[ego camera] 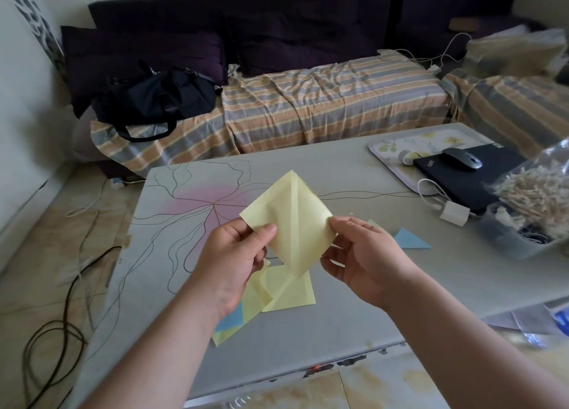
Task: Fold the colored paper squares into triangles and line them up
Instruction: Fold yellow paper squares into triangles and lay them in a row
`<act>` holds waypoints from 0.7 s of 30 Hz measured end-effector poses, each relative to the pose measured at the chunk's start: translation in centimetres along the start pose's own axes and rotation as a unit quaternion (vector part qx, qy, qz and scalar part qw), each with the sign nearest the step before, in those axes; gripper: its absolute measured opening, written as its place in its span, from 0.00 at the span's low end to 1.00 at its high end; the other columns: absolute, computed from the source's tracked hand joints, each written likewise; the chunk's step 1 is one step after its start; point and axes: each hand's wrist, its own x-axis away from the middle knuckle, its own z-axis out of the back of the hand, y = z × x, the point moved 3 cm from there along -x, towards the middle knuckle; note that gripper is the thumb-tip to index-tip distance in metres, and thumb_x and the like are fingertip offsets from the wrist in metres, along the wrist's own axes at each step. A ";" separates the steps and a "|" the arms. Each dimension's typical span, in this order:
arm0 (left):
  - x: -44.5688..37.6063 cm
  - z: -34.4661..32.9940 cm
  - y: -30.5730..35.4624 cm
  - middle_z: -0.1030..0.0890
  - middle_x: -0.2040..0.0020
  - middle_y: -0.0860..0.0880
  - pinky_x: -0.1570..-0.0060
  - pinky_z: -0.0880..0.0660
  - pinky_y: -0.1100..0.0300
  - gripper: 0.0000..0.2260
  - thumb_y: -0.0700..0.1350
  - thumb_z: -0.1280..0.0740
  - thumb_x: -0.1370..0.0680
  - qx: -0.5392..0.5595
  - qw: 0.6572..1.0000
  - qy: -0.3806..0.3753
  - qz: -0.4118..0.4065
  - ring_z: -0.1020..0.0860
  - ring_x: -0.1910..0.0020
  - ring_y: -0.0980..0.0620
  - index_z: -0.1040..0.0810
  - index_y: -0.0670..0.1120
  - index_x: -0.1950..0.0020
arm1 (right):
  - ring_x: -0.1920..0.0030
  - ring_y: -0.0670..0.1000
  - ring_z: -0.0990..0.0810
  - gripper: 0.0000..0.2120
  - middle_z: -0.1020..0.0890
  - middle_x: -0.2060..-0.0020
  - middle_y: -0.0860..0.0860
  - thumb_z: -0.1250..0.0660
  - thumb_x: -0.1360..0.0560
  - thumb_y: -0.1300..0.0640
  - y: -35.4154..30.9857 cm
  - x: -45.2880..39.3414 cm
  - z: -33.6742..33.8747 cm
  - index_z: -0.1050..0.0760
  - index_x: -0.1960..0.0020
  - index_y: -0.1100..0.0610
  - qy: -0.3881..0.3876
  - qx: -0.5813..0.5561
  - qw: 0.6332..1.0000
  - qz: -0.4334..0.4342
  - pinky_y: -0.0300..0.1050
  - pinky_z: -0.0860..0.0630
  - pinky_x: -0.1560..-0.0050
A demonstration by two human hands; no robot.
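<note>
While both hands hold it above the table [338,300], the yellow sheet [288,220] stands on one corner as a diamond, a crease running from its top point to its bottom point. Left hand [234,257]: thumb and fingers pinch the sheet's left corner. Right hand [366,260]: thumb and fingers pinch the right corner. Under the hands, a loose pile of squares [286,291], mostly yellow with some blue showing at its lower left, lies flat on the table. Just right of the right hand, a blue triangle [411,239] lies on the table, with the edge of a pale green piece [377,225] showing beside the hand. Far right: a laptop [462,180] with a mouse [462,159] on it, partly over a flowered tray [397,149], and a bin [517,239]. Beyond the table, a sofa [323,109] with a striped cover carries a black bag [157,100].
</note>
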 end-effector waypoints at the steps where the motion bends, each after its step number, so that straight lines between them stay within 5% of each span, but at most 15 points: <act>1: 0.0 0.1 0.0 0.31 0.71 0.50 0.70 0.33 0.64 0.18 0.39 0.28 0.21 -0.016 1.000 -0.001 -0.011 0.34 0.72 0.53 0.19 0.53 0.70 | 0.63 0.53 0.20 0.12 0.19 0.61 0.53 0.35 0.17 0.58 -0.1 -0.1 0.0 0.18 0.57 0.55 -0.001 0.008 1.000 0.004 0.52 0.24 0.50; 8: -0.2 0.4 0.2 0.15 0.64 0.45 0.57 0.21 0.56 0.04 0.36 0.27 0.21 -0.067 0.995 0.027 -0.072 0.19 0.65 0.52 0.18 0.40 0.56 | 0.56 0.51 0.23 0.13 0.19 0.59 0.47 0.32 0.18 0.59 -0.9 -0.3 0.6 0.18 0.59 0.49 0.028 0.120 0.986 0.115 0.47 0.26 0.52; 13: -0.3 0.5 0.3 0.14 0.44 0.51 0.47 0.23 0.58 0.20 0.27 0.29 0.24 -0.072 0.990 0.043 -0.110 0.17 0.44 0.55 0.13 0.53 0.62 | 0.67 0.47 0.30 0.16 0.23 0.66 0.47 0.32 0.21 0.70 -1.5 -0.2 0.7 0.15 0.58 0.51 0.034 0.141 0.969 0.202 0.44 0.37 0.63; 17: -0.1 0.5 0.8 0.15 0.48 0.48 0.56 0.24 0.65 0.23 0.23 0.34 0.25 -0.117 0.974 0.090 -0.170 0.17 0.53 0.58 0.13 0.52 0.59 | 0.58 0.56 0.21 0.17 0.17 0.58 0.62 0.33 0.21 0.72 -1.4 0.1 0.5 0.15 0.57 0.53 0.016 0.141 0.965 0.219 0.55 0.25 0.51; 21: 0.3 0.8 1.1 0.12 0.54 0.53 0.57 0.22 0.67 0.22 0.24 0.34 0.24 -0.121 0.973 0.094 -0.175 0.15 0.56 0.57 0.13 0.51 0.59 | 0.53 0.63 0.16 0.17 0.13 0.52 0.61 0.32 0.22 0.73 -1.1 0.1 0.5 0.15 0.57 0.53 0.004 0.140 0.965 0.220 0.65 0.22 0.36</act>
